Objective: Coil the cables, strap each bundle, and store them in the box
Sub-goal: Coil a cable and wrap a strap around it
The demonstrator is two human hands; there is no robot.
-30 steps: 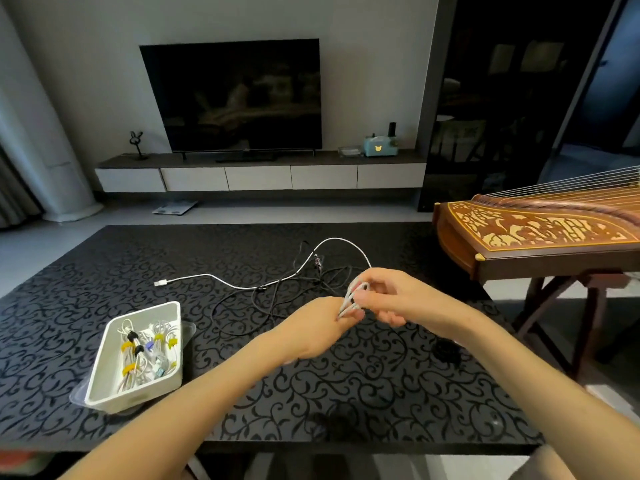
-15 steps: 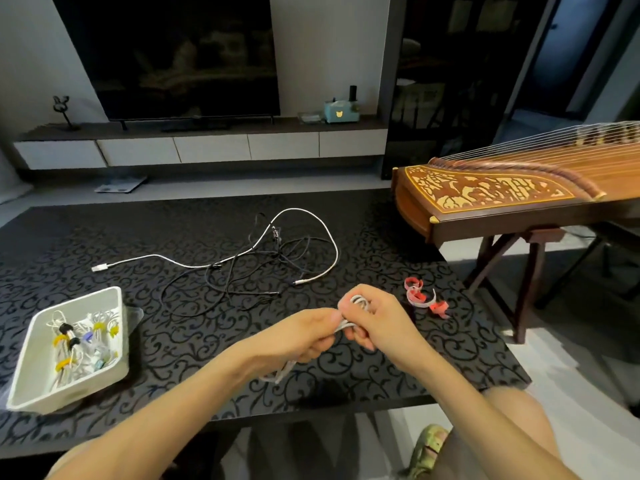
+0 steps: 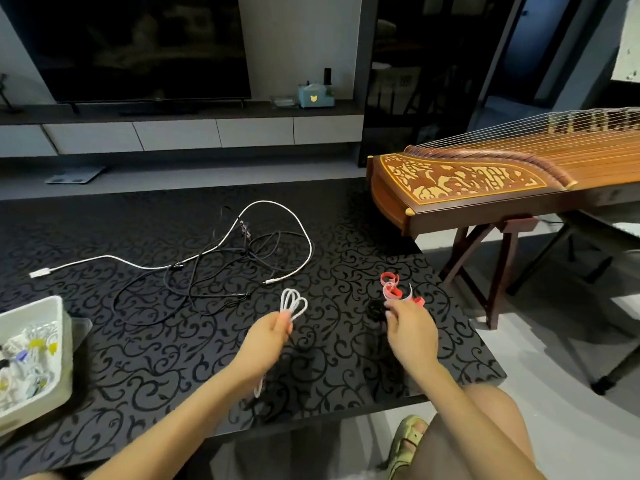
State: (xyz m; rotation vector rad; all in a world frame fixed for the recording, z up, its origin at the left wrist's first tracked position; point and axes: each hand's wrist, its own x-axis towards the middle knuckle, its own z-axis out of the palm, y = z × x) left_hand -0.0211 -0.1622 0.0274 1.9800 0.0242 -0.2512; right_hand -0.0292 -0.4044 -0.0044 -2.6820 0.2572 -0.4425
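Note:
My left hand (image 3: 268, 336) grips a coiled white cable (image 3: 293, 304) above the black patterned table (image 3: 173, 358); the loops stick up past my fingers and a tail hangs below my wrist. My right hand (image 3: 408, 329) has left the coil and reaches right, its fingertips at the red straps (image 3: 396, 289) and a black strap (image 3: 375, 310). A loose white cable (image 3: 277, 213) and tangled black cables (image 3: 207, 278) lie on the table farther back. The white box (image 3: 52, 341) at the left edge holds several strapped bundles.
A wooden zither (image 3: 485, 181) on a stand is right of the table, close to the straps. A TV and a low cabinet (image 3: 173, 133) line the far wall. My knee and a green sandal (image 3: 405, 441) show below the table's near edge.
My right hand let go of the coil and moved right to the straps. My left hand alone keeps the coil. The camera view swung right and down.

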